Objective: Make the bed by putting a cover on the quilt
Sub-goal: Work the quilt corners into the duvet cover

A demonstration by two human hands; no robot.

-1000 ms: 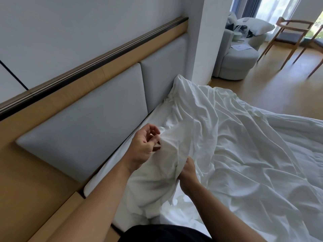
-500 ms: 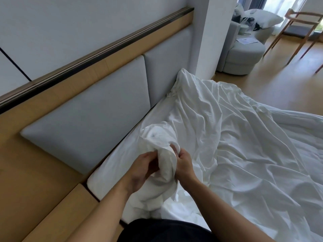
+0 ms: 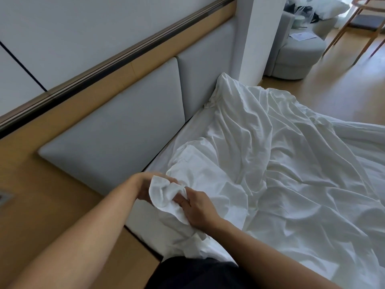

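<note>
Gripping a bunched white corner of the cover (image 3: pixel 166 195), both hands sit close together at the near corner of the bed (image 3: pixel 166 147), head end.

Head view:
- Left hand (image 3: pixel 143 187): fingers curled round the wad from the headboard side, mostly hidden behind the cloth. Forearm comes in from bottom left, over the wooden ledge (image 3: pixel 41 205).
- Right hand (image 3: pixel 198 210): back of hand up, thumb & fingers pinching the same wad from the other side, fingertips buried in the folds. The two hands are nearly touching, w/ only cloth between them.
- The rest of the cover runs from the wad across the bed toward the far edge, heavily creased, w/ one peak standing up at the far head-end corner next to the white pillar (image 3: pixel 250 38). Can't tell separate layers in the white heap.
- A strip of smooth sheet shows along the head edge, between the cover & the grey padded headboard (image 3: pixel 116 138), which has two panels w/ a wood band and a dark rail above.
- Dark clothing at bottom centre, against the bed's near edge.
- Bkgd, top right: grey armchair (image 3: pixel 298 55) w/ a sheet of paper (image 3: pixel 302 36) on its seat & a white pillow (image 3: pixel 331 5) on top; wooden chair (image 3: pixel 364 24) beyond, on a wood floor (image 3: pixel 343 90).
</note>
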